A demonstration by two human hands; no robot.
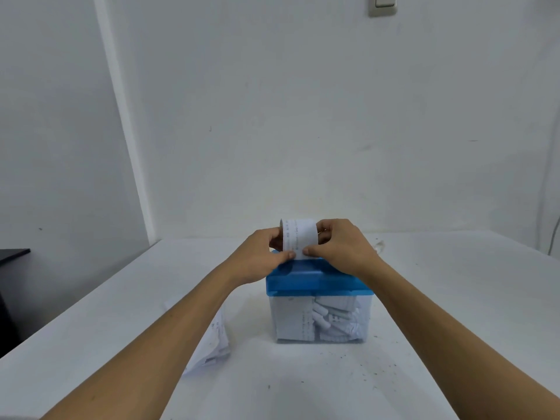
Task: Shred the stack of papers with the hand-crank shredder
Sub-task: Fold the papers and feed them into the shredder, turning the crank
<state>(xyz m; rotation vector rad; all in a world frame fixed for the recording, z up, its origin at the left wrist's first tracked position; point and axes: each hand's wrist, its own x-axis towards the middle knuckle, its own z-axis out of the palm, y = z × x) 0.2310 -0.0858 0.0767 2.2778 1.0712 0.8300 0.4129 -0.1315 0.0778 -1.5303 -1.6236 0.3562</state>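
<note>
The hand-crank shredder point(318, 280) has a blue lid on a clear bin point(291, 322) filled with white paper strips. It stands on the white table in front of me. A narrow printed sheet of paper point(298, 236) stands upright over the lid, its top curling back. My left hand point(260, 256) pinches its left edge and my right hand point(342, 247) pinches its right edge, thumbs meeting at its lower end on the lid. A stack of papers point(216, 344) lies left of the shredder, partly hidden by my left forearm. The crank is hidden behind my right hand.
The white table point(454, 313) runs to a white wall behind the shredder. Dark specks are scattered on the table to the right of the bin. A black piece of furniture point(12, 256) stands beyond the table's left edge. A cable point(556, 234) hangs at far right.
</note>
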